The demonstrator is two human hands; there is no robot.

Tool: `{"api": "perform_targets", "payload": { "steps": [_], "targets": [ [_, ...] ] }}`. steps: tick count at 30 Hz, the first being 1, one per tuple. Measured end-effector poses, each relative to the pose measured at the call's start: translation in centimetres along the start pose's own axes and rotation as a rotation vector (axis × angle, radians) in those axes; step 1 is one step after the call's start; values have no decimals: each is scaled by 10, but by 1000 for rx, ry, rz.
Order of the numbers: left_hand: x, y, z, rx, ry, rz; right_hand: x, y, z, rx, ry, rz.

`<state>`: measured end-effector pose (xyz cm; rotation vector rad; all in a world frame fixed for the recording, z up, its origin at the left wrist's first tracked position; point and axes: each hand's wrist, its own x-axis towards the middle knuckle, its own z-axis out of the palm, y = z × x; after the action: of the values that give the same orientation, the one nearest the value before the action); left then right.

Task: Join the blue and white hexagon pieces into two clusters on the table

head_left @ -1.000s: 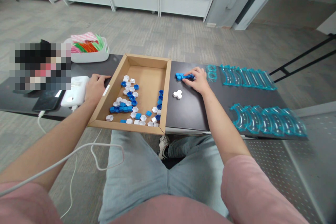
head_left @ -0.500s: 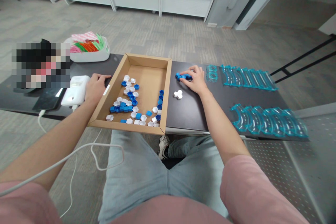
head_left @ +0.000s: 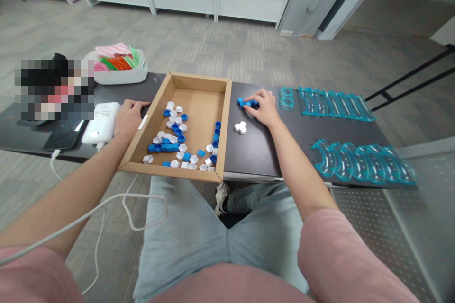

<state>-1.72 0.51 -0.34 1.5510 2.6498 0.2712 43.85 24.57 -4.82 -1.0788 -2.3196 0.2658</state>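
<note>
A cardboard tray (head_left: 158, 104) on the black table holds several loose blue and white hexagonal pieces (head_left: 175, 139). To its right lie a cluster of blue pieces (head_left: 246, 102) and a small cluster of white pieces (head_left: 241, 127). My right hand (head_left: 265, 108) rests on the table with its fingers curled and its fingertips on the blue cluster. My left hand (head_left: 128, 117) lies flat, fingers stretched out, beside the tray's left wall and holds nothing.
Two rows of clear teal curved pieces (head_left: 334, 104) (head_left: 362, 163) lie on the right of the table (head_left: 256, 151). At the left stand a white device (head_left: 99, 123) with a cable, a dark phone (head_left: 66, 136) and a white bin of coloured strips (head_left: 119, 65).
My right hand has drawn slightly back and left along the blue cluster. My left hand has not moved.
</note>
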Motion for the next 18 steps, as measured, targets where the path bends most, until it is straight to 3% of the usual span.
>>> {"api": "perform_targets", "payload": {
  "steps": [12, 18],
  "targets": [
    [-1, 1, -2, -44, 7, 6, 0, -2, -5, 75, 6, 27],
    [-2, 4, -3, -24, 8, -3, 1, 9, -8, 66, 60, 50]
  ]
}}
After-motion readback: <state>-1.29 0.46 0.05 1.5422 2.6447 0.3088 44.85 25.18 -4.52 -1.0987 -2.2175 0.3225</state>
